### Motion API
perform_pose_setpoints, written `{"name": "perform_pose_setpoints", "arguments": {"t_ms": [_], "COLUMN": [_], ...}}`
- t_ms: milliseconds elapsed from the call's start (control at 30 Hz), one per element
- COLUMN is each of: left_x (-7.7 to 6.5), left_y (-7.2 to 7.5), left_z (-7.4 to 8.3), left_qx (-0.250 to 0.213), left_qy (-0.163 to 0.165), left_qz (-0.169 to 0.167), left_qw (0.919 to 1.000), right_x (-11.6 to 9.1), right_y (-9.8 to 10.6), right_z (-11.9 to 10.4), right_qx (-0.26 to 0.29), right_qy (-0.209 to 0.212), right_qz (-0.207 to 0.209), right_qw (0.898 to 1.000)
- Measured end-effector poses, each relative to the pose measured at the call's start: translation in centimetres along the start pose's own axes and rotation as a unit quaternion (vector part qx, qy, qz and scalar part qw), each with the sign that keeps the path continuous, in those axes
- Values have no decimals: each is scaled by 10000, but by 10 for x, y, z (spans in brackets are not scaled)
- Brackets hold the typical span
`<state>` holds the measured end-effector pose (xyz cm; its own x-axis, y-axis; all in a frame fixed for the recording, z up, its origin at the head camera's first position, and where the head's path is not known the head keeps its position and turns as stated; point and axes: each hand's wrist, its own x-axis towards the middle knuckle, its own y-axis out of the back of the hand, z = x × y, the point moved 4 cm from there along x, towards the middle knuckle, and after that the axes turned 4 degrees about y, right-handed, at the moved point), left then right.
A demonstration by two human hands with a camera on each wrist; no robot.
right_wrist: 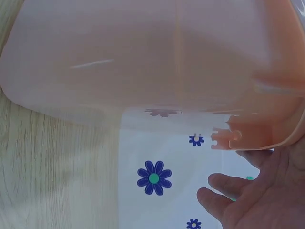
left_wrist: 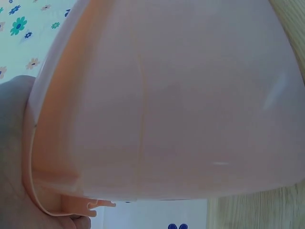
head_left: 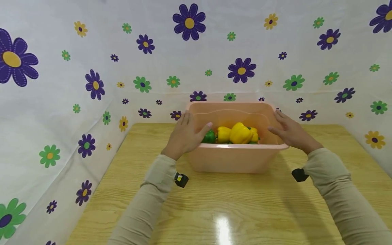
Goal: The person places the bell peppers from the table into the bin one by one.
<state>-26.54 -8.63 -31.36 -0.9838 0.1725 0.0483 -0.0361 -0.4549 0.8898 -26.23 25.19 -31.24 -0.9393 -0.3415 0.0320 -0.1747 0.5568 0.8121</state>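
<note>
A pink plastic bin (head_left: pixel 229 158) stands on the wooden table, its mouth facing up. Inside lie several yellow bell peppers (head_left: pixel 240 133) and a green bell pepper (head_left: pixel 209 136). My left hand (head_left: pixel 184 134) rests on the bin's left rim, fingers extended toward the back and thumb over the inside. On the opposite rim lies my right hand (head_left: pixel 293 131), its fingers stretched along the outer side and its thumb reaching over the edge. In the right wrist view, spread fingers (right_wrist: pixel 226 191) show just below the rim. The front wall hides the lower peppers.
A wooden table (head_left: pixel 196 207) extends in front of the bin and to both sides. White cloth (head_left: pixel 171 61) printed with flowers hangs behind it and along the sides. Black wrist cameras sit under both sleeves.
</note>
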Motion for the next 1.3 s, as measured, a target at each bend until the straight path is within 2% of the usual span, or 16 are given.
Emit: {"name": "perform_pose_setpoints", "arguments": {"t_ms": [267,633,900,1300], "left_x": [3,4,2,6], "left_y": [-4,-6,-8,-13], "left_z": [7,7,15,20], "left_qx": [61,126,62,61], "left_qy": [-29,-17,-5,-103], "left_qz": [55,31,98,197], "left_qw": [10000,9999,9999,9997], "right_x": [-2,2,1,-1], "right_y": [4,1,7,13], "right_z": [5,10,15,17], "right_qx": [198,522,293,291], "right_qy": [-135,-225,-185,-321], "right_qz": [24,103,67,59], "right_qw": [9997,9983,9994,9990]}}
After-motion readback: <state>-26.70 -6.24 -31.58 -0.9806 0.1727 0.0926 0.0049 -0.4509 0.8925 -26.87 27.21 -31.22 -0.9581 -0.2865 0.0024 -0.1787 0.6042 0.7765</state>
